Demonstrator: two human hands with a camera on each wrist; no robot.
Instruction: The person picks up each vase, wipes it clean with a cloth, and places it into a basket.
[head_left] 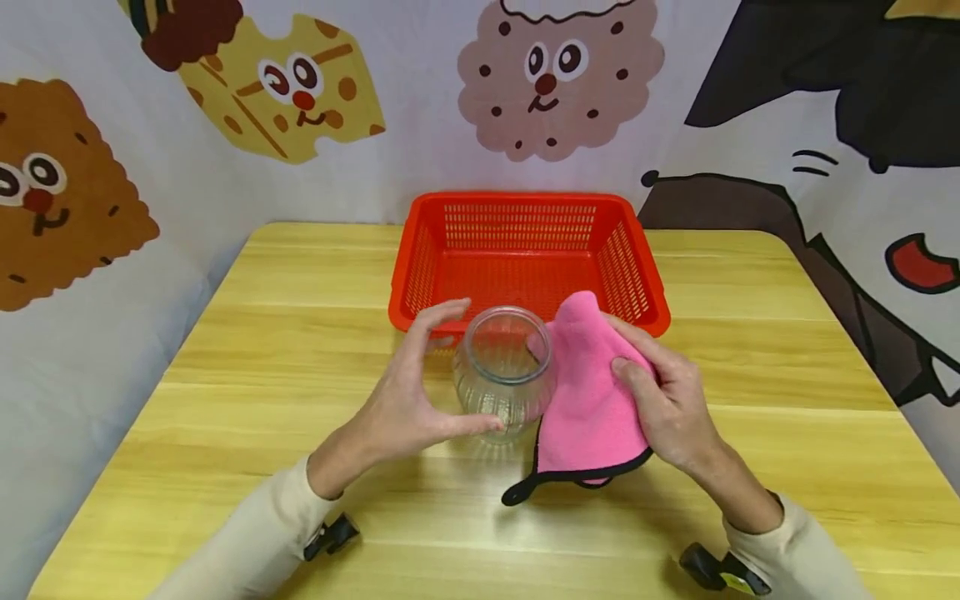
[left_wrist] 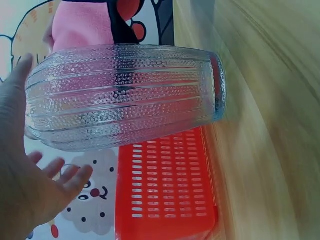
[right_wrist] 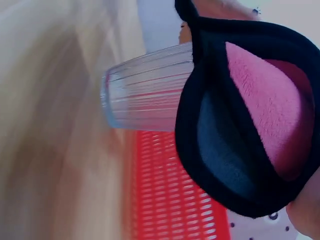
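Left hand (head_left: 405, 404), thumb and fingers spread apart, reaches round the upright glass jar (head_left: 513, 398) on the desk (head_left: 300, 333) from its left, nearer than the right hand (head_left: 675, 404), which grips a pink cloth (head_left: 588, 400) at the jar's right.

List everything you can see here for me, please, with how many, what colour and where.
Glass jar: one, clear, upright in front of the basket
Cloth: one, pink with black edging, beside the jar, in the right hand
Basket: one, red, towards the table's far edge
Table: one, pale wood-coloured, under everything
Backdrop: white with coloured cartoon figures, behind the table and along its sides
Wrist cameras: two, mostly black, one at each cuff
Sleeves: two, cream, on the forearms
Hands: two, bare; left hand curved beside the jar, right gripping the cloth
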